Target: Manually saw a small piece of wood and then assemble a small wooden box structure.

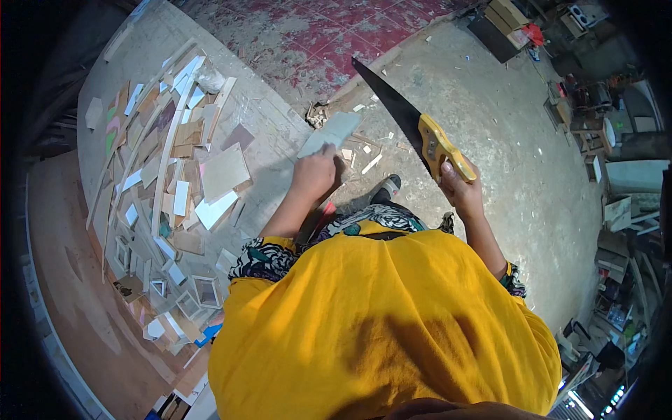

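Note:
A hand saw (402, 108) with a dark blade and a yellow handle is gripped in my right hand (459, 187). Its blade slants up and to the left, and its tip is well apart from the board. My left hand (314, 171) is closed on the near end of a flat, pale grey-green board (332, 133). That board reaches over the edge of the worktable (241, 98). How the fingers wrap under the board is hidden.
Offcuts, thin strips and small frames are heaped on the table at left, including a square board (225, 173). Wood scraps (371, 164) litter the concrete floor (504, 168). Red tiles (315, 38) lie at the back. Cluttered goods (616, 182) line the right side.

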Demonstrator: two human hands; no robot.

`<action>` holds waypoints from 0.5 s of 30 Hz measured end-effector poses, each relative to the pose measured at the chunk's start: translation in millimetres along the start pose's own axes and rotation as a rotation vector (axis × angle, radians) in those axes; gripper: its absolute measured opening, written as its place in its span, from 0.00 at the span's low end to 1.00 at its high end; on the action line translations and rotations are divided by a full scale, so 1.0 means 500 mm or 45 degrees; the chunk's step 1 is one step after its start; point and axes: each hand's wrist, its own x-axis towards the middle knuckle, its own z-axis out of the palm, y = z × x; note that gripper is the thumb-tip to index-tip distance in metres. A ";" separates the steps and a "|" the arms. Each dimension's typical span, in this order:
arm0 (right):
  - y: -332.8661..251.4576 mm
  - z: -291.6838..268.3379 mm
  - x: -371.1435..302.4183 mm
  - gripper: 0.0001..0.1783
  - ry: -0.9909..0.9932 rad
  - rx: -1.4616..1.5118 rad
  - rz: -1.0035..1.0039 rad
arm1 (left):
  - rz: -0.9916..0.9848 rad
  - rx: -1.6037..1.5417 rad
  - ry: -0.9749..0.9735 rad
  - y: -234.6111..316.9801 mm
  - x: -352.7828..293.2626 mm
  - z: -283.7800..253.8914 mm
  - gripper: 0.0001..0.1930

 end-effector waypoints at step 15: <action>0.006 0.041 -0.035 0.20 -0.161 -0.178 0.001 | -0.476 0.120 0.411 -0.069 0.051 0.096 0.16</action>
